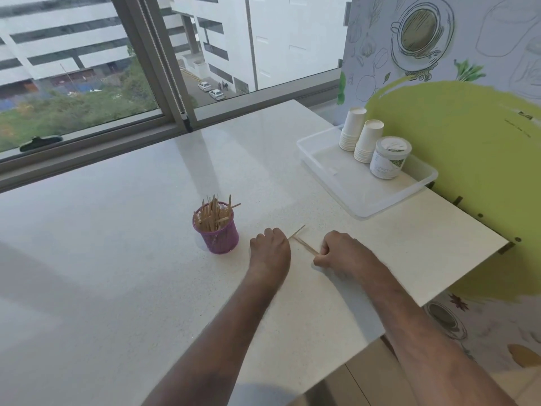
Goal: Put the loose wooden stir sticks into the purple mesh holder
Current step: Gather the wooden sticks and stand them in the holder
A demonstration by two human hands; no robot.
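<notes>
While two thin loose wooden stir sticks [301,241] lie crossed on the pale speckled tabletop [146,259], the right hand [339,253] pinches one end in curled fingers and the left hand [270,244] covers the other stick, its grip hidden. Gathering both sticks parallel before lifting would likely help. Just left, the purple mesh holder [218,234] is packed with sticks; a clear plastic tray [351,194] holds stacked white paper cups [360,136] and a lidded tub [389,158].

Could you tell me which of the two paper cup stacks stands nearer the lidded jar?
The shorter stack, right beside the jar; the taller stack stands behind it, farther off.
</notes>
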